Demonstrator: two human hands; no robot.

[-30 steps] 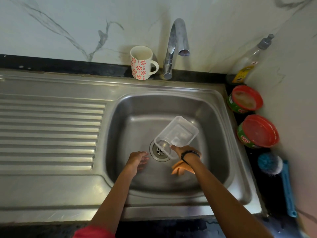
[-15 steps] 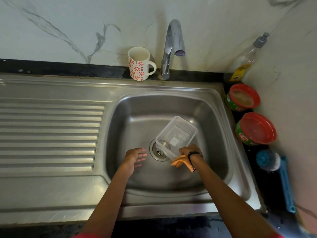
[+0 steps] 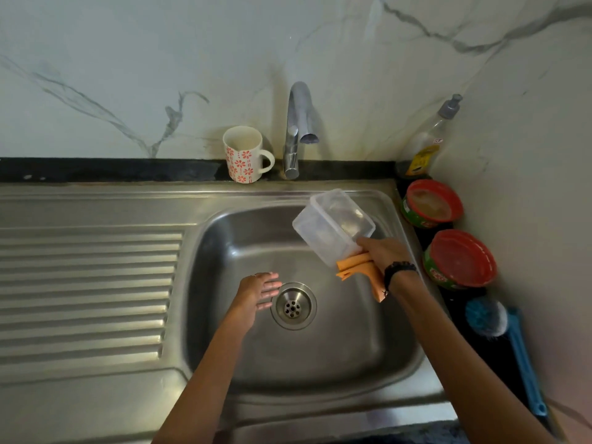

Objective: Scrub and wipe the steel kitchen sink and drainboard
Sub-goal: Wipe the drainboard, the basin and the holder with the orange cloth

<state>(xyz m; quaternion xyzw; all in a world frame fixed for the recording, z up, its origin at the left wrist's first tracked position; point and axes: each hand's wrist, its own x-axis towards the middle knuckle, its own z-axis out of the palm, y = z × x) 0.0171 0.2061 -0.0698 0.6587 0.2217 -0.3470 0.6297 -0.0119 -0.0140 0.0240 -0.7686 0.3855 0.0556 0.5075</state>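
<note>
Steel sink basin (image 3: 320,354) fills the centre of the frame, with both hands over it.

Its ribbed drainboard (image 3: 86,293) runs off to the left edge and the round drain strainer (image 3: 293,306) sits mid-basin. The left hand (image 3: 256,294) lies just left of the strainer, fingers straight and loosely spread, holding nothing; whether it touches the steel is unclear. The right hand (image 3: 382,253), right of centre, grips a folded orange cloth (image 3: 362,270) together with a clear plastic container (image 3: 333,227), tilted above the basin's upper right corner. Behind, a flowered mug (image 3: 245,155) stands beside the tap (image 3: 298,129). Along the right edge: a dish-soap bottle (image 3: 427,145), two red-rimmed tubs (image 3: 459,257), a blue brush (image 3: 499,331).
</note>
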